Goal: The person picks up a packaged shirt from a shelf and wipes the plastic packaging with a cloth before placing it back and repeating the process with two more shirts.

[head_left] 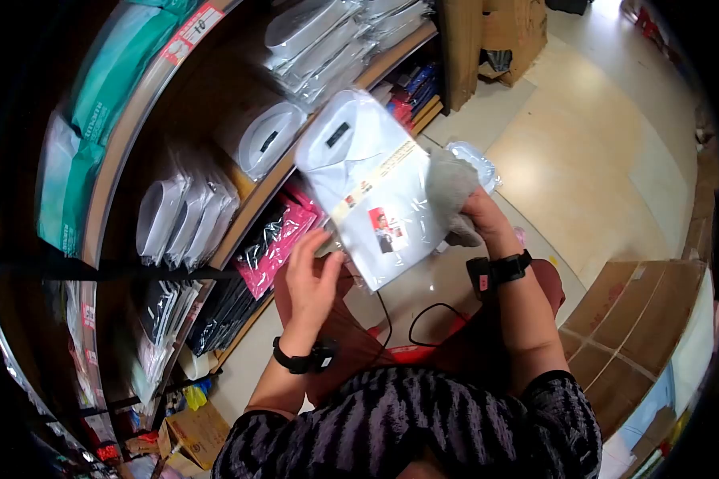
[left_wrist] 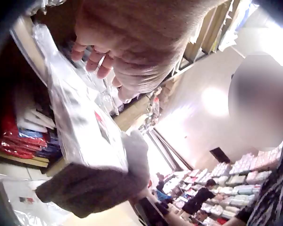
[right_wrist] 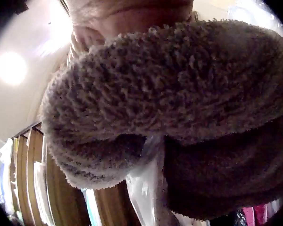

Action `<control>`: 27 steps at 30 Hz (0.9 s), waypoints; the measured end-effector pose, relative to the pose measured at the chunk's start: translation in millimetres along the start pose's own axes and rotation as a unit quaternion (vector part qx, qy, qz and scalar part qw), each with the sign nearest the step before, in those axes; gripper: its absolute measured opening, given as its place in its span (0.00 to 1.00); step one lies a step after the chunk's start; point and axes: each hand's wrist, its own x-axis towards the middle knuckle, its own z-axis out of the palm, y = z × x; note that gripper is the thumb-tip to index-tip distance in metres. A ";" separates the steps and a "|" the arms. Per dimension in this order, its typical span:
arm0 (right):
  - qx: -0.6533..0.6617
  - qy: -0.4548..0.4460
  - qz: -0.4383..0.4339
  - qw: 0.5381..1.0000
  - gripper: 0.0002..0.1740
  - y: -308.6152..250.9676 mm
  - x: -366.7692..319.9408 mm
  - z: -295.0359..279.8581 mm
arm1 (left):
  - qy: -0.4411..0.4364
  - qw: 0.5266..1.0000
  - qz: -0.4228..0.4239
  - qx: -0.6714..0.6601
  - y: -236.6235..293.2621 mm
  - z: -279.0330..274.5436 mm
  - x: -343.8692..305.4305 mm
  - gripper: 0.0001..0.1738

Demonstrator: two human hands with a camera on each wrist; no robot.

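A folded white shirt in a clear plastic bag (head_left: 359,188) is held up in front of the person, its collar toward the shelf. A paper band and a small picture label show on its front. Along its right edge the right hand (head_left: 479,209) grips a fluffy grey cloth (head_left: 449,188), which is folded over the bag's edge. The right wrist view shows the cloth (right_wrist: 165,84) up close, hiding most fingers, with plastic coming out between its folds. The left hand (head_left: 310,279) is near the bag's lower left edge, fingers loosely extended and holding nothing.
Shelves at the left carry bagged white shirts (head_left: 188,215), pink packages (head_left: 278,243) and green packages (head_left: 96,112). A cardboard box (head_left: 631,319) stands at the right. Another clear package (head_left: 473,164) lies on the tiled floor (head_left: 583,144). A black cable runs near the knees.
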 end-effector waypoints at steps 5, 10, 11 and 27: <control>0.025 0.072 -0.041 0.996 0.33 -20.0 -27.9 -28.9 | -0.100 0.858 -0.279 -0.420 -34.6 44.9 22.1 0.24; 0.057 0.077 -0.001 0.995 0.32 -23.6 -38.1 -41.8 | -0.282 0.587 -0.325 -0.685 -45.1 104.9 68.4 0.32; 0.063 0.088 -0.006 0.994 0.32 -25.7 -38.9 -42.1 | -0.277 0.576 -0.316 -0.701 -45.5 116.1 77.2 0.31; -0.491 0.183 -0.181 0.832 0.16 -12.8 -7.5 -16.9 | -0.251 0.597 -0.264 -0.715 -47.4 151.1 135.3 0.32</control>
